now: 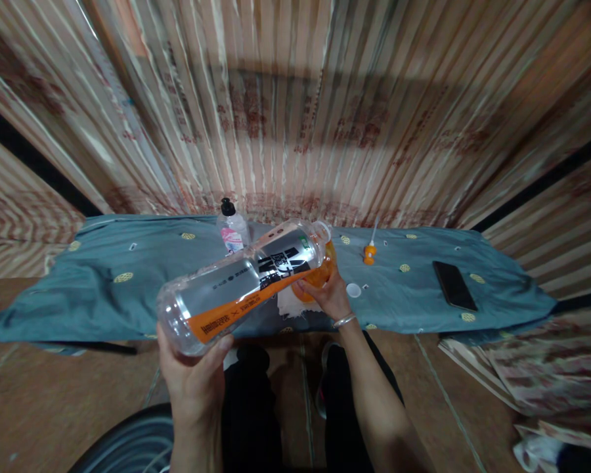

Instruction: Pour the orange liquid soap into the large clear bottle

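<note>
My left hand (pixel 194 368) is wrapped round the base end of a large clear plastic bottle (pixel 246 279) with a silver and orange label. The bottle lies tilted across my view, its uncapped-looking mouth at upper right. Behind its neck, a translucent orange container (pixel 329 259) is partly hidden, and my right hand (pixel 329 292) is closed round its near side. A white tissue or cloth (pixel 295 307) shows beneath the container. Whether liquid runs between the two cannot be made out. Right of my hand lies a white round cap (pixel 353 290).
A clear bottle with a black top (pixel 232 226) stands behind the large bottle. An orange-handled screwdriver (pixel 369 253) and a dark phone (pixel 454 286) are to the right on the green patterned cloth (pixel 404 302). A striped curtain-like wall (pixel 276 131) rises behind.
</note>
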The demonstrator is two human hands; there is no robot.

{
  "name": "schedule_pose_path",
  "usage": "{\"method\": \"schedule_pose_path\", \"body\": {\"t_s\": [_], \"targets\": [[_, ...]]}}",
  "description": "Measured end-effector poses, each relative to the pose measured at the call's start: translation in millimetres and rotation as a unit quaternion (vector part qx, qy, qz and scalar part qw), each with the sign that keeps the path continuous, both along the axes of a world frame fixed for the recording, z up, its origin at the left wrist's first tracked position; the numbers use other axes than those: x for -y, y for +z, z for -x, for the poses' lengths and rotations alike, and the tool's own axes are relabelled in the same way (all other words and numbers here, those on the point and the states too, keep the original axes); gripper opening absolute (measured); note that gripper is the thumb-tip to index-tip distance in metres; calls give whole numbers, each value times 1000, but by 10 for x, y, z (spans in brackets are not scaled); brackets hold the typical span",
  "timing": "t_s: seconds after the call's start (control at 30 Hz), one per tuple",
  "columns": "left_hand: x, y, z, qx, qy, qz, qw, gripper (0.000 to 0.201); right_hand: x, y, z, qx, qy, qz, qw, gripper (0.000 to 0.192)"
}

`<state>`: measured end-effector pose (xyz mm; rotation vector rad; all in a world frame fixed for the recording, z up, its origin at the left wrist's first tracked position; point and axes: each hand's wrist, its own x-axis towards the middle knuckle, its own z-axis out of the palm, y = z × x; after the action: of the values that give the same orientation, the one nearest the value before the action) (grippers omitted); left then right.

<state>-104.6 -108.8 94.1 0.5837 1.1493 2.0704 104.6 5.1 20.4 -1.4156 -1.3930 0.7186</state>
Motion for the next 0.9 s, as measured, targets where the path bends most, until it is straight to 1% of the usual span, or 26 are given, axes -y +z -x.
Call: {"method": "schedule_pose_path", "body": {"t_s": [0.17, 0.3, 0.5, 0.73, 0.9], "targets": [[-5, -18, 13, 9, 7, 0, 1000, 82, -2, -16, 2, 0, -5, 0, 1000, 77], [-8, -21, 9, 19, 9, -3, 1000, 80, -1, -17, -5, 10, 0, 1, 1000, 79], [0, -7, 8, 17, 5, -1, 1000, 81, -6, -10, -4, 0, -3, 1, 1000, 84], [-5, -7, 11, 26, 8, -7, 1000, 84, -7, -28, -3, -5, 2, -3, 1000, 78], [-8, -6, 7, 19, 3, -14, 1000, 80, -9, -40, -10, 3, -6, -3, 1000, 83]]}}
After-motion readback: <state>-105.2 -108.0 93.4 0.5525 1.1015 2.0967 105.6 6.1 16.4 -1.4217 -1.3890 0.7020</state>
